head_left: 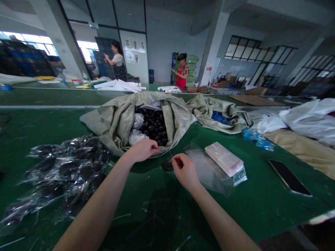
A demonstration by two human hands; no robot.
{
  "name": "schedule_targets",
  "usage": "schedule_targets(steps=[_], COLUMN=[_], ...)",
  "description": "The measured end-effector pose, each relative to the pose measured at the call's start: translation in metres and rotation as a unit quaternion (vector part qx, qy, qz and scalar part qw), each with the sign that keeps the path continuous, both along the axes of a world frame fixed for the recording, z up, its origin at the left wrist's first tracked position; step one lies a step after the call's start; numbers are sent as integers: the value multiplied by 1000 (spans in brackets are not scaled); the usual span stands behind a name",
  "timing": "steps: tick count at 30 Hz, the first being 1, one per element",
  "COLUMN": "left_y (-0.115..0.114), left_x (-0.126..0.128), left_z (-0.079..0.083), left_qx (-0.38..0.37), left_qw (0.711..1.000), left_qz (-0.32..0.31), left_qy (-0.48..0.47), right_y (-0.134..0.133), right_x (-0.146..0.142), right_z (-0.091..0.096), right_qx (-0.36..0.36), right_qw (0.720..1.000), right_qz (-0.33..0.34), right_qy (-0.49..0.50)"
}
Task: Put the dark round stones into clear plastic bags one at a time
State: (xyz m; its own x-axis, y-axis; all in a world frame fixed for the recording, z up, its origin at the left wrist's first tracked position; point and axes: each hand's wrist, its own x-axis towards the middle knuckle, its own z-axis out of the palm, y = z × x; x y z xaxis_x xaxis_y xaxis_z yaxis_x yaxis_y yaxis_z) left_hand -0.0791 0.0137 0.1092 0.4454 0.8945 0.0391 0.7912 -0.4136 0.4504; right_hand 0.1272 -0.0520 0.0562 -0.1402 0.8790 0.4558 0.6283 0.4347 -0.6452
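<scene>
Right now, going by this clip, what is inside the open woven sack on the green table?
The woven sack holds many glossy black round items, with crumpled clear plastic beside them. Whatever lies deeper is hidden by this top layer and the sack's folds.

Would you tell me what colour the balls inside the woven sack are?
The balls are black, shown best in the head view.

Ahead, a long green table [47, 97] runs across the room. Beyond it stand pale walls [172, 35] and square concrete pillars [213, 45], with paper posters [134, 50] on one wall. Daylight pours through bright windows [34, 43] far to the left, and dark-framed windows [242, 48] line the right side. Dark crates [23, 59] are stacked by the left windows.
</scene>
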Motion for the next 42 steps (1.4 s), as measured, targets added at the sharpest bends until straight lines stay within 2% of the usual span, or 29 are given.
schedule_targets(steps=[4,7,10,13,16,18,22,25,30,34,38,42], left_y=[-4,-7,-6,-1,5,8,9,9,7,5,5,5], left_x=[-15,-21,-23,-22,-17,-13,-4,0,4,7,6,3], left_z=[15,20,19,11,0,-6,-13,-15,-14,-11,-11,-13], left_qx=[1,-11,-41,-111,-165,-172,-148,-108,-55,-76,-99,-128], left_qw=[998,994,986,972,959,952,953,959,970,966,953,937], left_qz=[-70,-108,-149,-170,-168,-167,-154,-144,-98,-62,-54,-66], left_qy=[-9,-14,-58,-115,-159,-190,-215,-218,-216,-240,-282,-318], right_y=[8,15,23,31,34,31,27,29,32,31,32,35], right_x=[14,22,27,30,29,27,29,32,32,30,31,32], right_z=[15,21,19,11,4,3,12,19,21,21,22,22], right_qx=[-11,-52,-96,-112,-112,-82,-10,13,-35,-39,-49,-104], right_qw=[998,994,986,973,958,962,980,985,982,981,979,954], right_qz=[38,59,95,133,159,160,139,128,105,74,58,87], right_qy=[38,72,96,150,213,206,140,111,154,173,187,268])
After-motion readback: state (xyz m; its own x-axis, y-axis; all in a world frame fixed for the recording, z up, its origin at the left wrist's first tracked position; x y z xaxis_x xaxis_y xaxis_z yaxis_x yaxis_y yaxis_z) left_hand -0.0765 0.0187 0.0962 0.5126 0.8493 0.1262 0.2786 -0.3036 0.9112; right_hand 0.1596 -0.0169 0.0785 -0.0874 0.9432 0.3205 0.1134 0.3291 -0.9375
